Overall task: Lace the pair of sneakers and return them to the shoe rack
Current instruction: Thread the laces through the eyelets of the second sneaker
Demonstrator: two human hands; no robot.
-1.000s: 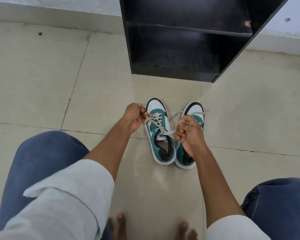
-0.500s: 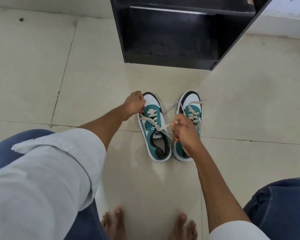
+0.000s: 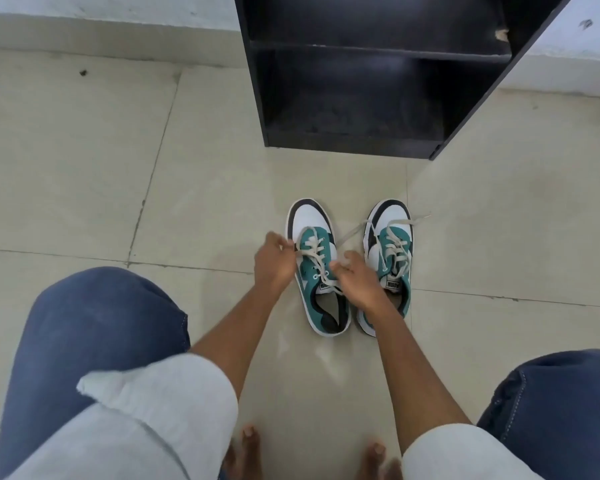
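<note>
Two teal, white and black sneakers stand side by side on the floor, toes toward the rack. The left sneaker (image 3: 312, 244) has a beige lace (image 3: 314, 252) crossed over its eyelets. My left hand (image 3: 274, 263) pinches one end of that lace at the shoe's left side. My right hand (image 3: 357, 282) pinches the other end near the tongue, between the two shoes. The right sneaker (image 3: 392, 251) is laced, with loose lace ends lying past its toe. The black shoe rack (image 3: 354, 147) stands open straight ahead.
My knees in blue jeans (image 3: 94, 327) frame the view on both sides, and my bare toes (image 3: 250, 441) show at the bottom. Pale floor tiles (image 3: 84, 168) spread around, with a white wall base (image 3: 101, 26) behind the rack.
Both hands have come closer together over the left sneaker, drawing the lace in. The right hand moved left and down toward the tongue. The camera view shifted.
</note>
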